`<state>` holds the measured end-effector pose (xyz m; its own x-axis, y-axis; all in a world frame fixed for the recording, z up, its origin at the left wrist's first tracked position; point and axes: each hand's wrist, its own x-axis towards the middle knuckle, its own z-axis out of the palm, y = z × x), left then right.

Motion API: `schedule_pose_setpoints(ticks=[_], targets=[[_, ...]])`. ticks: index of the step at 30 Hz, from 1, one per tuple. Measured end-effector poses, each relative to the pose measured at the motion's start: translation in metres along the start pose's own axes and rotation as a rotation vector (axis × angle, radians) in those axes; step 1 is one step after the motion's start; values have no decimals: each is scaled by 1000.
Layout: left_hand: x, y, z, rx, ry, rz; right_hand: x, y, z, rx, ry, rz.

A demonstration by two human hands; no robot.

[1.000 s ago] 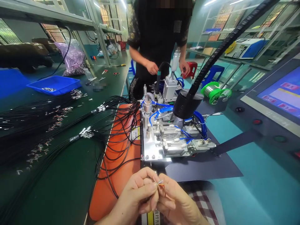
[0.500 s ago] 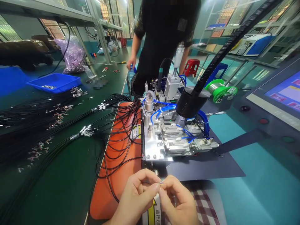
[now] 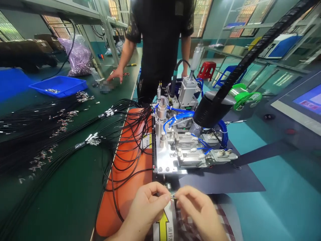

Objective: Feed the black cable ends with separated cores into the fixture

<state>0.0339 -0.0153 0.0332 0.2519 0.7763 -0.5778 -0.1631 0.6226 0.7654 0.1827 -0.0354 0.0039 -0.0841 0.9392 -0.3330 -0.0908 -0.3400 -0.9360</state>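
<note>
Low in the centre, my left hand (image 3: pixel 150 206) pinches thin wires (image 3: pixel 172 195) between thumb and forefinger; their fine ends poke out past the fingertips. My right hand (image 3: pixel 198 206) is just to the right, thumb and forefinger bent together at those ends. It is slightly blurred, and whatever is between its fingertips I cannot make out. Under both hands lies a white plate with a yellow arrow (image 3: pixel 163 224). Directly beyond them stands a metal machine (image 3: pixel 185 150) with blue air tubes. Black cables (image 3: pixel 130 164) loop over the orange surface on the left.
Cable bundles with bare ends (image 3: pixel 91 139) cover the green table (image 3: pixel 75 187), with a blue tray (image 3: pixel 60 85) behind. A black flexible arm (image 3: pixel 213 108) overhangs the machine beside a green solder-wire spool (image 3: pixel 247 97). A screen (image 3: pixel 308 100) stands right. Opposite, a person (image 3: pixel 160 47) reaches over the table.
My right hand has drawn slightly right, its fingertips parting from my left hand's. The person opposite has moved left in view and stretched a hand over the table.
</note>
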Motion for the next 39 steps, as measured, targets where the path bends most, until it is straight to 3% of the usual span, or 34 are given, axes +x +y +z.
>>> schedule_pose_setpoints(ticks=[4,9,16,25,33,39], targets=[[-1,0,1,21,-38,-5,6,-4,-12,94,-6,50],[0,0,2,15,-48,-3,7,9,-8,160,-94,38],[1,-1,1,15,-69,15,6,8,-8,177,-77,38],[5,-9,-2,132,-88,73,6,-9,-10,249,-177,168],[5,-10,-4,155,-122,92,5,-6,-11,419,-236,279],[4,-4,-5,165,-172,47,5,-5,-12,534,-372,350]])
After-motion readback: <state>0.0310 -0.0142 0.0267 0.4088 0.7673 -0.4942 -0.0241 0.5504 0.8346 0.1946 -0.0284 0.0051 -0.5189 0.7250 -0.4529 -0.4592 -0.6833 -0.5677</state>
